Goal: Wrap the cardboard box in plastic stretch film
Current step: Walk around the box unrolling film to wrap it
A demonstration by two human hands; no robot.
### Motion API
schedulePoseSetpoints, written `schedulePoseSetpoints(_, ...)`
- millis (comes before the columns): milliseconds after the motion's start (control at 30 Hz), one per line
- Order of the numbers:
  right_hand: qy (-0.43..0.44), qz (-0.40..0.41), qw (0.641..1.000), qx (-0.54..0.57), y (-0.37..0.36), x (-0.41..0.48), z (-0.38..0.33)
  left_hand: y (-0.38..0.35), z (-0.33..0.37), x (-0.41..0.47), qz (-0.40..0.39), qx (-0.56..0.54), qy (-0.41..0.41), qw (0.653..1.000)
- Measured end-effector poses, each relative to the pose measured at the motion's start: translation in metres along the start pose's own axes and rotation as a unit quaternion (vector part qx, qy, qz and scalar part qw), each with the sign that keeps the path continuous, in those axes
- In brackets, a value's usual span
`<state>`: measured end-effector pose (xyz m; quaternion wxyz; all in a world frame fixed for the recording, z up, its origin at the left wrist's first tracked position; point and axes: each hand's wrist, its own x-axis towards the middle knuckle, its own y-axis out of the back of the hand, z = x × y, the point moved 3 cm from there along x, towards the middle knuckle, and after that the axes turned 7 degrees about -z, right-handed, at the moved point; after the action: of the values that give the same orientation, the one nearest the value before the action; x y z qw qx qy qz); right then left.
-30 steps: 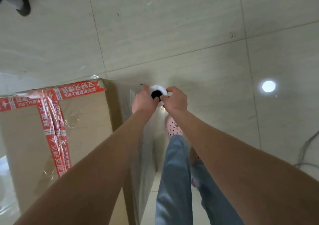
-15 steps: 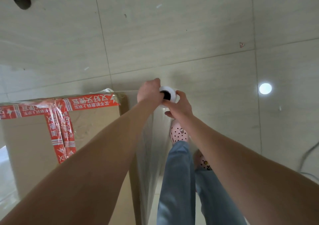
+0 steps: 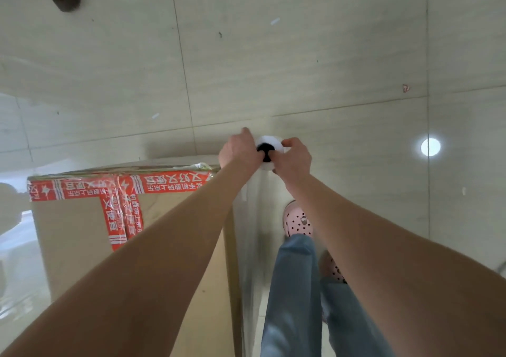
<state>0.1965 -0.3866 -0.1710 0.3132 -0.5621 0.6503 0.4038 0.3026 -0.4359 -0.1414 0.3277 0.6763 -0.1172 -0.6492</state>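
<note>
The only writing I can see from here is on the red tape [image 3: 169, 185] stuck along the far edge of the cardboard box [image 3: 76, 233]. White Chinese characters run along it, upside down to the person at the box. The big ones read 又好又便宜, and the smaller line beside them is too blurred to make out (a shiny, wrinkled layer lies over part of it). A white lightning-bolt mark [image 3: 45, 191] sits near the tape's left end. A second strip [image 3: 115, 219], crossing the lid, shows 便宜 again.
</note>
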Motion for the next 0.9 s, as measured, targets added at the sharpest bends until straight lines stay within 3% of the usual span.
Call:
schedulePoseSetpoints(133, -0.008, -0.024, 1.0, -0.009, 0.002, 0.004, -0.005, 0.003, 0.019, -0.001, 0.016, 0.188, -0.201, 0.961)
schedulePoseSetpoints(300, -0.021, -0.045, 0.999, 0.012, 0.013, 0.009, -0.003, 0.003, 0.036, 0.01, 0.025, 0.28, -0.236, 0.93)
schedulePoseSetpoints(467, -0.034, -0.074, 0.997, 0.019, 0.019, 0.014, -0.011, 0.014, 0.037, 0.021, 0.011, 0.23, -0.185, 0.955)
schedulePoseSetpoints(633, -0.04, -0.07, 0.997, 0.0, 0.01, 0.029, -0.042, 0.038, 0.01, 0.039, 0.034, 0.049, -0.02, 0.998)
schedulePoseSetpoints(767, -0.059, -0.131, 0.989, -0.022, 0.004, 0.039, -0.069, 0.05, -0.017, 0.049, 0.054, -0.1, 0.082, 0.99)
schedulePoseSetpoints(900, -0.06, -0.219, 0.973, -0.032, -0.03, 0.04, -0.093, 0.06, -0.038, 0.054, 0.056, -0.177, 0.15, 0.971)
